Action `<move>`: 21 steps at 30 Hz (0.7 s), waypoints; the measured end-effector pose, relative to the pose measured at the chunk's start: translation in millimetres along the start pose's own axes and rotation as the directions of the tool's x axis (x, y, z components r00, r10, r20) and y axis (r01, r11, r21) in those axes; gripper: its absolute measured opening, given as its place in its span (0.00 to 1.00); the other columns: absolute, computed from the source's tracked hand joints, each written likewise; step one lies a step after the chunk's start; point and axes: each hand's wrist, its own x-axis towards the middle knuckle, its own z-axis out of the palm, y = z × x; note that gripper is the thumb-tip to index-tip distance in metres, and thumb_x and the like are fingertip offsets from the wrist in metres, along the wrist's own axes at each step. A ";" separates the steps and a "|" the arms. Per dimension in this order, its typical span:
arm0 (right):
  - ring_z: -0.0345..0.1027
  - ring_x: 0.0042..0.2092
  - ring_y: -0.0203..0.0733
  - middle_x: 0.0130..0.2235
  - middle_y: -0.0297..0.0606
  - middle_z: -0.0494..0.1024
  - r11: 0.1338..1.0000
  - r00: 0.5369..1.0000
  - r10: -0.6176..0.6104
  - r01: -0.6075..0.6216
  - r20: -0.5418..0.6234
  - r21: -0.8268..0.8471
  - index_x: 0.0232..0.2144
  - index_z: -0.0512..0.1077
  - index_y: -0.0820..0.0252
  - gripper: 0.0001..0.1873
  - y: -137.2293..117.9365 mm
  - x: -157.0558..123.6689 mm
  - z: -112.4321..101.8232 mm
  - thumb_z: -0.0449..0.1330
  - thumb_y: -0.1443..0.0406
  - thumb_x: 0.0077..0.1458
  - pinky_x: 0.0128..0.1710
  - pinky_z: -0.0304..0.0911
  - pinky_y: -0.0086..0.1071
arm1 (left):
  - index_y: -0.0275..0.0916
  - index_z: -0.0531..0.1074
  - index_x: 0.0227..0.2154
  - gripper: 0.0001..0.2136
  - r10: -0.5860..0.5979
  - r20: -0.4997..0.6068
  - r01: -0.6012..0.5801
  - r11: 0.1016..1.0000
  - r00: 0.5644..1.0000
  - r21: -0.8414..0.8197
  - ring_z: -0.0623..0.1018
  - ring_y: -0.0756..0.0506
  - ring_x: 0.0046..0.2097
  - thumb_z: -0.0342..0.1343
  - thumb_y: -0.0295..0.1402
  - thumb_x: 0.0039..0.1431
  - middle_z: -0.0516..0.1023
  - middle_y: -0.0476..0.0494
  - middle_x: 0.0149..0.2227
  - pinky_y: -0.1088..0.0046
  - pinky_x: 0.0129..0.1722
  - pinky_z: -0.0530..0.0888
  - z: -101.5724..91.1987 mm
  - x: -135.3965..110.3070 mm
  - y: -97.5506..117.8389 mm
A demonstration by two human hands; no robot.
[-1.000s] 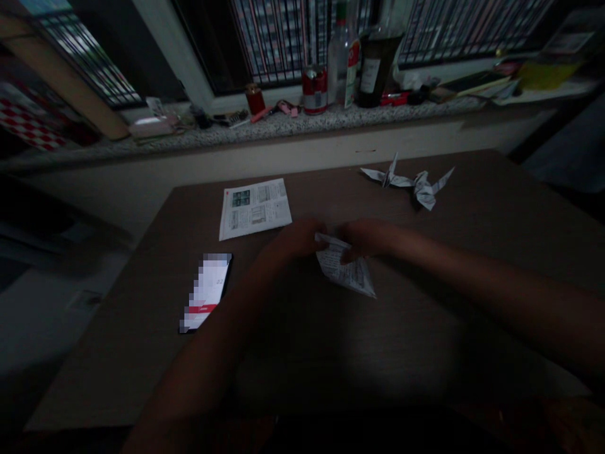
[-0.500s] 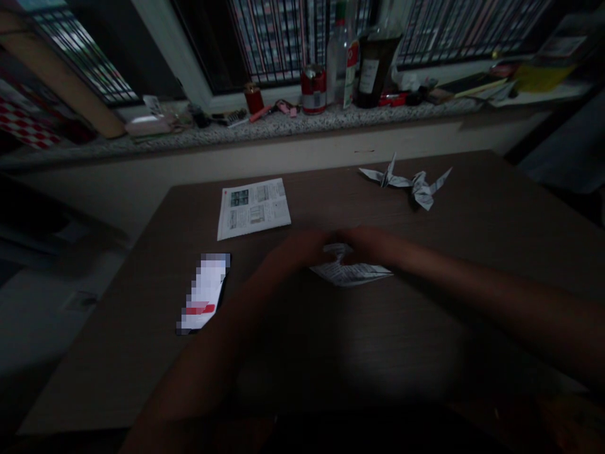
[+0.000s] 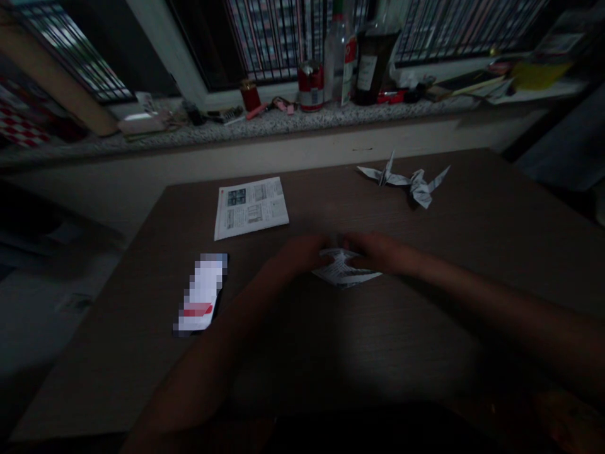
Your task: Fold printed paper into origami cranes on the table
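A folded piece of printed paper (image 3: 344, 275) lies on the brown table, its lower point towards me. My left hand (image 3: 309, 251) is closed on its left side, and my right hand (image 3: 380, 251) is closed on its right side. The fingertips come close together at the paper's far edge, where they are dark and partly hidden. Beyond my hands, two folded paper cranes (image 3: 420, 188) rest on the table, one beside the other.
A flat sheet of printed paper (image 3: 252, 208) lies at the far left of the table (image 3: 401, 340). Nearer me is a phone (image 3: 202, 293) with a lit screen, close to my left forearm. Along the windowsill (image 3: 265, 126) stand a red can (image 3: 311, 87), bottles (image 3: 371, 66) and small clutter.
My right hand has shifted slightly lower over the paper, and less of the paper's right side shows. The whole view has moved a little.
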 end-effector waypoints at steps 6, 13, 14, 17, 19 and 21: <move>0.71 0.34 0.41 0.36 0.38 0.78 0.983 0.995 -0.060 0.073 -0.082 0.167 0.46 0.71 0.59 0.12 8.2 -5.9 10.2 0.60 0.63 0.60 0.33 0.59 0.32 | 0.40 0.75 0.47 0.12 0.002 -0.027 -0.004 0.997 1.000 -0.072 0.80 0.40 0.45 0.58 0.40 0.66 0.81 0.43 0.45 0.67 0.43 0.73 3.6 -7.1 -1.8; 0.70 0.34 0.40 0.36 0.35 0.77 0.913 0.973 -0.129 0.192 -0.192 0.359 0.45 0.70 0.57 0.11 18.5 -10.9 23.3 0.59 0.58 0.63 0.33 0.62 0.32 | 0.39 0.75 0.46 0.11 0.054 -0.124 -0.080 0.973 0.991 -0.217 0.78 0.42 0.47 0.57 0.37 0.66 0.78 0.42 0.47 0.68 0.46 0.74 12.0 -17.8 -5.7; 0.71 0.34 0.40 0.36 0.35 0.77 0.903 0.970 -0.131 0.202 -0.206 0.379 0.44 0.70 0.57 0.12 19.1 -11.7 24.7 0.59 0.57 0.63 0.34 0.63 0.32 | 0.39 0.75 0.48 0.11 0.064 -0.132 -0.094 0.968 0.989 -0.234 0.78 0.42 0.48 0.57 0.37 0.66 0.77 0.42 0.47 0.68 0.47 0.74 13.1 -18.9 -6.1; 0.71 0.35 0.41 0.35 0.35 0.77 0.882 0.966 -0.126 0.214 -0.228 0.420 0.44 0.71 0.56 0.13 19.2 -13.8 27.5 0.61 0.55 0.62 0.34 0.64 0.33 | 0.39 0.75 0.48 0.12 0.083 -0.141 -0.122 0.949 0.986 -0.291 0.77 0.43 0.49 0.56 0.36 0.66 0.76 0.41 0.49 0.68 0.49 0.74 15.0 -22.0 -6.3; 0.72 0.36 0.42 0.36 0.35 0.77 0.866 0.965 -0.125 0.219 -0.230 0.449 0.44 0.72 0.56 0.16 18.1 -14.9 28.2 0.63 0.54 0.60 0.36 0.65 0.34 | 0.39 0.75 0.47 0.10 0.074 -0.140 -0.117 0.937 0.987 -0.330 0.77 0.43 0.49 0.57 0.34 0.65 0.77 0.42 0.48 0.67 0.50 0.74 15.1 -24.3 -5.3; 0.72 0.38 0.42 0.36 0.35 0.78 0.851 0.966 -0.118 0.218 -0.231 0.477 0.44 0.72 0.56 0.18 16.6 -16.0 27.9 0.66 0.52 0.57 0.37 0.66 0.34 | 0.40 0.74 0.46 0.09 0.062 -0.131 -0.110 0.911 0.989 -0.398 0.78 0.44 0.47 0.57 0.32 0.64 0.78 0.44 0.46 0.68 0.48 0.74 15.0 -27.0 -3.3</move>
